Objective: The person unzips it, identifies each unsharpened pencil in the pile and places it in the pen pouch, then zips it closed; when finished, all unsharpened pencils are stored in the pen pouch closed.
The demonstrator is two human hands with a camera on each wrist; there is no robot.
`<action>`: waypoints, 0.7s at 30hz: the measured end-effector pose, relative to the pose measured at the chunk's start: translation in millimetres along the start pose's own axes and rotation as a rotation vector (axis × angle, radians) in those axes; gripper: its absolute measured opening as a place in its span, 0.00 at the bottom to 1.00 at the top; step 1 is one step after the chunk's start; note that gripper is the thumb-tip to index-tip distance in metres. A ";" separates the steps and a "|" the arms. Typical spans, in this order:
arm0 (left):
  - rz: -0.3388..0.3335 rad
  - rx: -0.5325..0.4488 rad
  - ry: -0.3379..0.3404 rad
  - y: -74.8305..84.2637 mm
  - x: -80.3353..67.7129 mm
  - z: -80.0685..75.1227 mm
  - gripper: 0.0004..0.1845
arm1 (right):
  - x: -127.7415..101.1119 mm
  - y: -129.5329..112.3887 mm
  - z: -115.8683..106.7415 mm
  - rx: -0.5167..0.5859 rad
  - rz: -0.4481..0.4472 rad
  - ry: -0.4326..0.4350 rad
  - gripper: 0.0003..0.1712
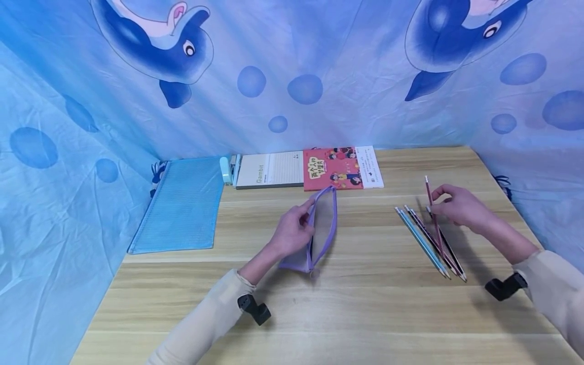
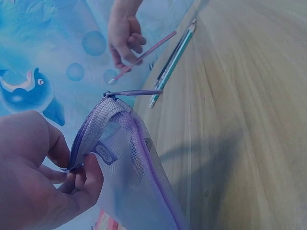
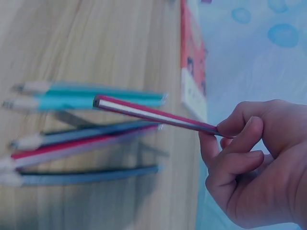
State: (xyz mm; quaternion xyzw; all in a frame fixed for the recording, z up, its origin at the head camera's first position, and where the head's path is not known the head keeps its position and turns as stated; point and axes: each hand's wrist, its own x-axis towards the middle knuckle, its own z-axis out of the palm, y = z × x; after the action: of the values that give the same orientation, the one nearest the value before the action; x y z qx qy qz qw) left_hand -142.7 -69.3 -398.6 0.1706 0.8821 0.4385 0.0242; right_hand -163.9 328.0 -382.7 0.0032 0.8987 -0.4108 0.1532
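My left hand [image 1: 292, 230] pinches one zippered edge of a pale purple mesh pencil pouch [image 1: 325, 220], whose mouth gapes along its length. In the left wrist view, the zipper pull [image 2: 139, 92] sticks out at the pouch's end. Thumb and fingers of my right hand [image 1: 462, 207] pinch a red-and-white striped pencil [image 3: 153, 115] near its white-tipped end. It is held above several loose pencils on the table: light-blue and teal ones [image 1: 418, 237], dark ones and another red striped one [image 3: 86, 146]. Their sharpened points face toward me.
A blue mesh folder [image 1: 182, 208] lies at the left of the wooden table [image 1: 347, 309]. Along the back are a light-blue stapler [image 1: 225, 170], a Gambit notepad [image 1: 270, 170] and a red illustrated booklet [image 1: 333, 170]. Blue dolphin-print curtain [image 1: 347, 56] hangs behind and at both sides.
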 end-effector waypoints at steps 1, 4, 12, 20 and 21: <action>0.004 0.002 0.002 -0.1 0.1 0.3 0.38 | 0.1 -3.9 1.4 0.033 0.000 -0.011 0.21; 0.019 0.010 0.008 0.5 0.0 0.6 0.38 | 1.2 -16.7 8.3 0.137 -0.010 -0.042 0.20; 0.023 0.003 0.005 0.2 -0.2 0.9 0.38 | 5.6 -59.1 35.7 0.369 -0.038 -0.097 0.19; -0.006 -0.005 0.005 2.4 -0.5 0.6 0.39 | 7.4 -95.1 64.2 0.492 -0.012 -0.093 0.18; -0.004 -0.005 0.006 2.5 -0.7 0.4 0.39 | 8.1 -99.3 68.5 0.507 -0.014 -0.094 0.17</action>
State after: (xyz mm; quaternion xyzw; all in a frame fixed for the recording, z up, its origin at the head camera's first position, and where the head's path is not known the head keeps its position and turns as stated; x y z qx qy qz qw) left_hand -141.3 -67.8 -396.9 0.1673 0.8814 0.4411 0.0229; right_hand -166.0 210.6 -353.8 0.0160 0.7589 -0.6238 0.1862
